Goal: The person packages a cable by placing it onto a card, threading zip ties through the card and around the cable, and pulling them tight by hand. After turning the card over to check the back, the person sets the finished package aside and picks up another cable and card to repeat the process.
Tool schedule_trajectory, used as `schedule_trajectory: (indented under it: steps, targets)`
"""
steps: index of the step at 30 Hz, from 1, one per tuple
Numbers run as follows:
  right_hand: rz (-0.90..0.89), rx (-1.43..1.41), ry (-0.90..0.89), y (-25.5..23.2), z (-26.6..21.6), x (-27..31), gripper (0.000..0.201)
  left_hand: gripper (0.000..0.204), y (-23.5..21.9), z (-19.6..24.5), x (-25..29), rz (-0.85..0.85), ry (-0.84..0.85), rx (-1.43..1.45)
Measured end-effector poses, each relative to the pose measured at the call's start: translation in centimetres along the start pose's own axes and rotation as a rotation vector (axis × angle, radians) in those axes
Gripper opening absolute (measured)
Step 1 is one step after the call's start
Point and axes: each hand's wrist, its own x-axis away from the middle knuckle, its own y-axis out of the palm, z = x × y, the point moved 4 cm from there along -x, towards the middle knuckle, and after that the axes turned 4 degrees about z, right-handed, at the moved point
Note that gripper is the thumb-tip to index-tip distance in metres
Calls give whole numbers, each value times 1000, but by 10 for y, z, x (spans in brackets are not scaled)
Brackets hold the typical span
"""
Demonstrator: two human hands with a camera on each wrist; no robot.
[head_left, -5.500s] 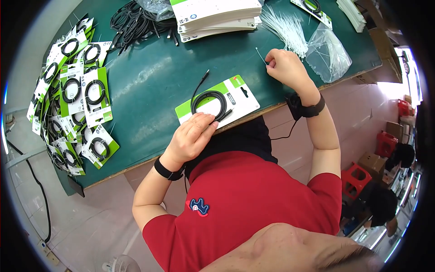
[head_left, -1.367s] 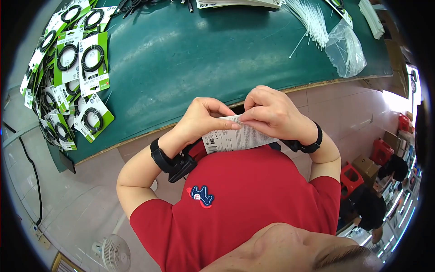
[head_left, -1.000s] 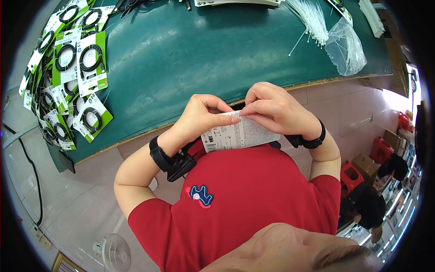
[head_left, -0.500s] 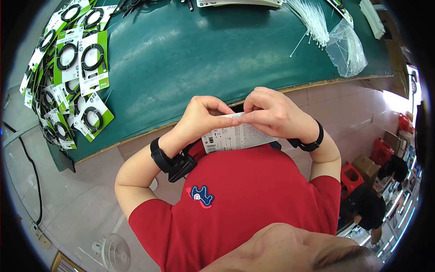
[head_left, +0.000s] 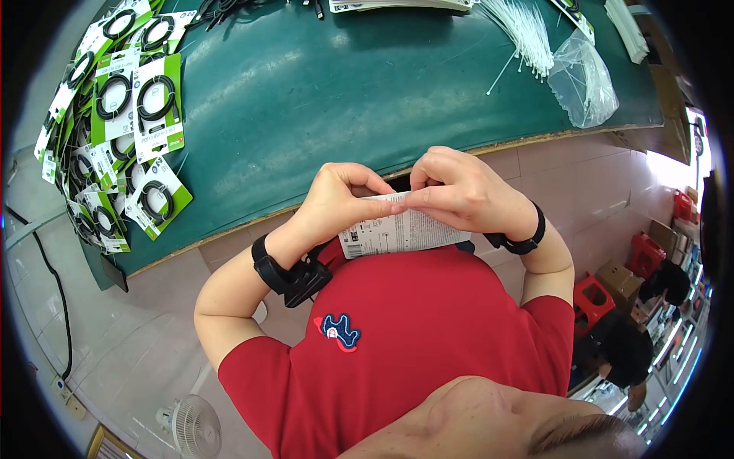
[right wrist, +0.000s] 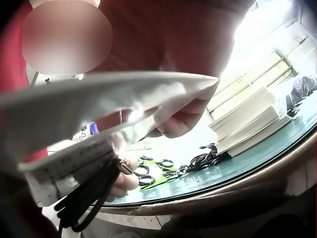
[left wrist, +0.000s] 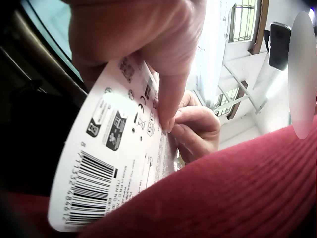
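Observation:
In front of the red shirt, past the table's edge, a printed packaging card (head_left: 382, 233) is held up with its barcode side toward the body. My left hand (head_left: 336, 200) grips its upper edge, thumb on the printed back and fingers behind. My right hand (head_left: 462, 191) has thumb and index pinched together at the card's back, right beside the left thumb (left wrist: 168, 111); the cable tie between these tips is hidden. The right wrist view shows the black coiled cable (right wrist: 91, 193) with its metal plug (right wrist: 125, 166) against the card's other side, near the left fingers (right wrist: 126, 186).
Carded cables (head_left: 115, 99) are piled at the table's left. Along the back lie loose black cables (head_left: 229, 9), a stack of cards (head_left: 401, 6), white cable ties (head_left: 524, 34) and a clear plastic bag (head_left: 585, 84). The table's front edge (head_left: 252, 226) runs just beyond the hands.
Earlier the card lay on the table with the cable coil on it, and the right hand held a cable tie. Both hands now hold it up, back outward; the last second shows only small finger movements.

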Motion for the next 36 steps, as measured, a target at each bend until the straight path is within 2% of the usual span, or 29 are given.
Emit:
schedule_trajectory:
  steps: [13, 21, 34, 36]
  targets:
    - [13, -28, 3, 3, 3, -1, 21, 24, 1, -6, -1, 32, 79, -24]
    - [48, -39, 47, -7, 3, -6, 19, 20, -3, 5, 2, 41, 24, -37]
    - [6, 55, -47, 0, -2, -8, 25, 19, -4, 0, -2, 58, 55, -31]
    - [10, 72, -48, -1, -4, -9, 24, 19, -3, 0, -2, 66, 106, -6]
